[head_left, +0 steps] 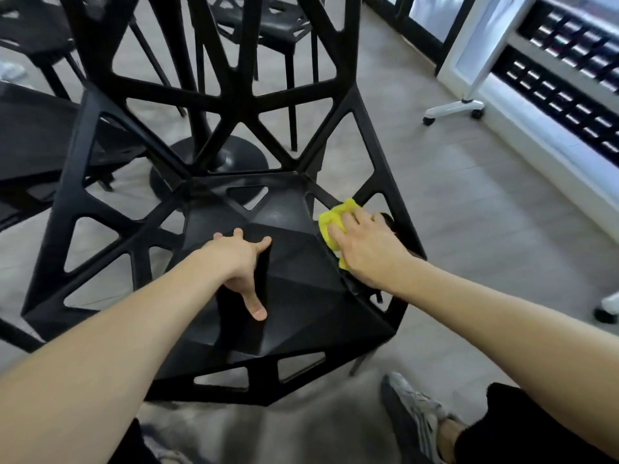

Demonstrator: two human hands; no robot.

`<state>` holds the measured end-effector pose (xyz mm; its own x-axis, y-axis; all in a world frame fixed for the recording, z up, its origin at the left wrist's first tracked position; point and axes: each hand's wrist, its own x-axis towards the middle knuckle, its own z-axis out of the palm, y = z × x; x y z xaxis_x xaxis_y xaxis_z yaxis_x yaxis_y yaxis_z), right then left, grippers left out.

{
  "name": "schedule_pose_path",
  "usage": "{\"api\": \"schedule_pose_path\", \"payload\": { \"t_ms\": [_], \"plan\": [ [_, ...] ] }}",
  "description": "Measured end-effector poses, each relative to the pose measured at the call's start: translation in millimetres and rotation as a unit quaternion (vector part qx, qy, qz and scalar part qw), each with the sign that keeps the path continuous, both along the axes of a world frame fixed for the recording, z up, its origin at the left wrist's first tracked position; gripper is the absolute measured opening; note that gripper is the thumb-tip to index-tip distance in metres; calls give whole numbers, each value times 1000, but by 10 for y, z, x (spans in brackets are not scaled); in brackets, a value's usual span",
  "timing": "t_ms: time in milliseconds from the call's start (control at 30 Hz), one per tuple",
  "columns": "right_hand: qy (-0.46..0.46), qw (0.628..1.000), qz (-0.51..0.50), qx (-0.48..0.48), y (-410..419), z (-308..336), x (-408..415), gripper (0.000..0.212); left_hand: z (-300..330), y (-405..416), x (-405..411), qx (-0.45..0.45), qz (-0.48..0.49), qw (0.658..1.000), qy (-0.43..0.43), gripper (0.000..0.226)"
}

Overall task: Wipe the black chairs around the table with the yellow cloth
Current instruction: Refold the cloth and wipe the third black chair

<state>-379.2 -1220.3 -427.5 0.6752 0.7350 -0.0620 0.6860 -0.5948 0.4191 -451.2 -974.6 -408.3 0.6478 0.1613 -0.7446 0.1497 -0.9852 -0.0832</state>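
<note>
A black chair (pixel 301 296) with a faceted seat and an open triangular frame fills the middle of the head view. My left hand (pixel 241 262) rests flat on the seat's middle, fingers spread, thumb pointing toward me. My right hand (pixel 365 249) presses the yellow cloth (pixel 335 217) against the seat's right side, near the right armrest strut. Most of the cloth is hidden under the palm. Further black chairs (pixel 264 21) stand behind it.
A black table edge (pixel 30 135) lies at the left, its round pedestal base (pixel 207 169) seen through the chair back. A white wheeled stand (pixel 455 108) and a window wall are at the right. My shoe (pixel 415 410) is on the grey floor below the chair.
</note>
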Motion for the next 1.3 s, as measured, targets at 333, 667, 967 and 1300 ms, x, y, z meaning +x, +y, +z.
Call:
{"api": "schedule_pose_path", "payload": {
  "t_ms": [333,667,967,1300],
  "plan": [
    [24,993,-117,1,392,-4,-14,46,123,-157,-288,-32,-38,994,-95,126],
    [52,949,-186,250,-305,-221,-1121,57,325,-348,-398,-43,1,998,-54,135],
    [19,922,-186,340,-1005,-78,-749,65,294,-348,-383,-39,-4,997,-72,138],
    [45,967,-108,227,-676,-96,-683,54,328,-398,-377,-23,-24,997,-72,135]
  ]
}}
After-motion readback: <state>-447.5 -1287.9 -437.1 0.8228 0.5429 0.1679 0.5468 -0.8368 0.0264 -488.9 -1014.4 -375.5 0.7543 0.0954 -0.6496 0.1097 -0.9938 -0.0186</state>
